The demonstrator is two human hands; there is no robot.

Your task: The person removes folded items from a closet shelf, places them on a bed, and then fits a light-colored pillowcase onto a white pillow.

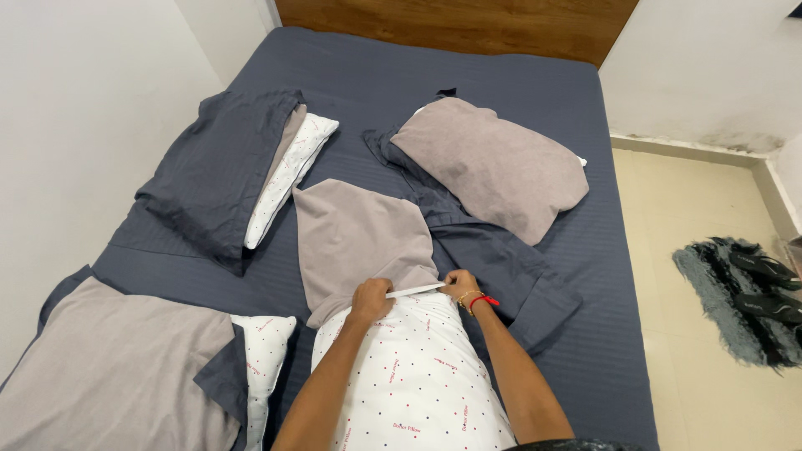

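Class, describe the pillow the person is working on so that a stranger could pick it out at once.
Start from the dark blue bed with its wooden headboard and look to its near edge, between the person's forearms. There lies the white dotted pillow, gripped at its far end by the left hand and right hand. Unlike the others, it wears a grey case only at its tip.

1. The single head view looks steeply down from above the foot of the bed (501, 75), facing its wooden headboard (451, 25) at the top of the frame.
2. It sits close: both forearms enter from the bottom edge.
3. Floor (693, 242) fills the right side, wall (75, 125) the left.
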